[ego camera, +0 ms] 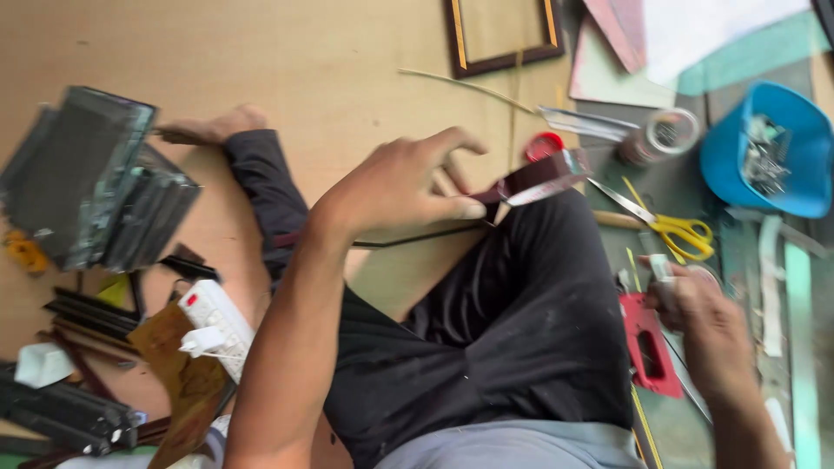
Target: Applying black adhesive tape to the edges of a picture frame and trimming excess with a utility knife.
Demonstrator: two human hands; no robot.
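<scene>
Two bare hands are shown in the single head view, with the black-clad knee [521,295] of the seated person taken as landmark. Above the knee, the left hand [408,187] is seen with thumb and fingers pressed together, pinching the near end of a dark moulding piece [539,180] whose far end carries a pale, shiny face; the index finger is arched over it. A thin dark strip [417,236] is seen beneath that hand, at the knee's upper edge. Right of the knee, the right hand [699,317] is held over a red tool [647,343], fingers loosely curled about something small and pale; the grip cannot be told through the blur. Yellow-handled scissors [678,227] lie just beyond that hand, and a blue tub [760,148] of metal bits farther right. Left of the knee lie a white power strip [217,326] and stacked glass panes [95,187].

Risk, as judged: the pinch is near one end only, so the moulding could twist or slip, and the scissor blades close by could nick a reaching finger.
</scene>
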